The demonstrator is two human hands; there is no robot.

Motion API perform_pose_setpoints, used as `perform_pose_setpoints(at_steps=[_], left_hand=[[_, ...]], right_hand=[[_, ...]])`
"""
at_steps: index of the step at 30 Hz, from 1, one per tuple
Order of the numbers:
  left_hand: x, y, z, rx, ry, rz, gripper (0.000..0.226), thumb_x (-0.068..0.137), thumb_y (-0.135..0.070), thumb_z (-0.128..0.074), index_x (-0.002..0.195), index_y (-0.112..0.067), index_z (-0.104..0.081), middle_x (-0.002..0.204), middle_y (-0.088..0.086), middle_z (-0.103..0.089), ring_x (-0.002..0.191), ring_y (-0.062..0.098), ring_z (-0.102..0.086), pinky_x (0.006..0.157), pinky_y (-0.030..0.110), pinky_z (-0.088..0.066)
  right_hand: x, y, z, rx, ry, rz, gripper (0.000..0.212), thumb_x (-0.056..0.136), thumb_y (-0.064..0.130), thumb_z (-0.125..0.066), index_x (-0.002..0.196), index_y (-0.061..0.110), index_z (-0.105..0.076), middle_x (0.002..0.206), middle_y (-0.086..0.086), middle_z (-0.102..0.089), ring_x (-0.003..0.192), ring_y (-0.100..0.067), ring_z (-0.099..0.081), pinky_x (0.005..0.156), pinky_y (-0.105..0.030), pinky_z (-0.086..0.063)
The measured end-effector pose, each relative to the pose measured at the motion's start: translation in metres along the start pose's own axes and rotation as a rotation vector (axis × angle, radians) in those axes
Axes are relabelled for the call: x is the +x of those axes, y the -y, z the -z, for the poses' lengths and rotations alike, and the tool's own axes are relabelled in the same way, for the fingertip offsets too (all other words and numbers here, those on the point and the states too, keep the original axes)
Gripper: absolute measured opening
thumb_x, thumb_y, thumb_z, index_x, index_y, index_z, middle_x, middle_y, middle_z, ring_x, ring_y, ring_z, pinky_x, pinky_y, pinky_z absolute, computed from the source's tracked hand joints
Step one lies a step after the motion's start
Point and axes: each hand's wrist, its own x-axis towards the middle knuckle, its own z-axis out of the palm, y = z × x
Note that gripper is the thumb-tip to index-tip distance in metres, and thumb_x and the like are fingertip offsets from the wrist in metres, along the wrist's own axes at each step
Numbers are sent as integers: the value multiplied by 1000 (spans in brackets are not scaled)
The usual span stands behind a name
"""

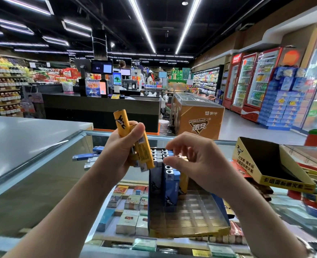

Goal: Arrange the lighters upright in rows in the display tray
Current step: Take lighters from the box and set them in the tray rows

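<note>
Clear ribbed plastic display tray point(195, 213) on glass counter point(42, 175), boxy blue lighters point(169, 175) upright at rear. L hand point(125, 151) grips 2+ yellow lighters point(133, 138); R hand point(193, 161), fingers curled, touches lighter tops; actual pinch unclear.

Glass counter point(42, 175) — display tray point(189, 230), loose lighters point(85, 156), yellow box point(271, 162).

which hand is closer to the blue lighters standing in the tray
Right. The right hand hovers just over the standing blue lighters, fingertips at their tops; the left hand holds yellow lighters up to their left.
</note>
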Motion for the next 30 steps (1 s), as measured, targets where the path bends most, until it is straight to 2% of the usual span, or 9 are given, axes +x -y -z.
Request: perform_pose_setpoints(at_steps=[3,5,10,13,16,20,23,26,30], left_hand=[[-1,-1,-4,-12,72,-21,67,43,-59,-83,78,-15,-47,61,-2,-46,51,8,-49,46,20,-44],[-1,-1,-6,-31,73,-29,63,46,-56,-83,74,-14,-46,56,-5,-46,47,7,-47,44,18,-43],[-3,2,-9,16,53,-10,44,66,-46,-74,73,-13,-44,56,-3,-44,49,10,-45,48,21,-42],[-5,4,-13,58,57,-23,38,68,-42,-69,74,-11,-48,57,-2,-48,51,11,-50,48,21,-44],[-6,5,-15,99,26,-12,37,69,-46,-67,75,-12,-54,61,0,-56,56,13,-55,51,24,-48],[-4,6,-12,139,-83,-26,32,71,-44,-65,84,-17,-55,69,-3,-65,51,7,-53,49,21,-45],[-2,7,-7,282,-132,28,25,73,-40,-67,81,-19,-55,66,-2,-59,54,9,-51,52,24,-44],[-1,6,-5,444,-96,208,33,66,-39,-70,87,-16,-59,76,1,-60,68,14,-55,56,25,-44],[-4,-1,-3,509,169,335,40,56,-37,-82,83,-19,-59,70,-6,-62,66,8,-57,55,24,-44]], right_hand=[[-2,2,-9,-69,53,60,46,75,27,-75,114,32,-51,88,21,-53,84,9,-49,78,-6,-37],[-3,4,-12,-82,91,105,57,75,15,-76,121,36,-49,95,18,-55,90,5,-50,82,-10,-39],[-4,13,-22,-192,131,180,43,76,1,-71,112,24,-65,108,-1,-53,96,-17,-53,83,-38,-51],[-4,13,-28,-288,25,259,27,76,1,-72,99,15,-70,103,-8,-51,87,-16,-50,71,-34,-54],[-2,11,-28,-207,-121,310,16,77,0,-70,91,9,-69,103,-8,-56,87,-12,-56,75,-25,-54],[1,6,-9,51,-344,148,17,82,3,-63,91,17,-62,92,15,-62,85,-4,-61,72,-20,-54],[2,-1,15,271,-471,-1,28,81,-2,-64,89,25,-62,78,17,-66,71,0,-62,63,-13,-50],[-1,-10,38,490,-390,-107,17,78,7,-64,89,20,-67,75,7,-68,62,-7,-58,54,-18,-49],[-11,-18,52,478,-95,-164,18,71,17,-64,88,17,-69,74,1,-66,61,-13,-56,49,-20,-48]])
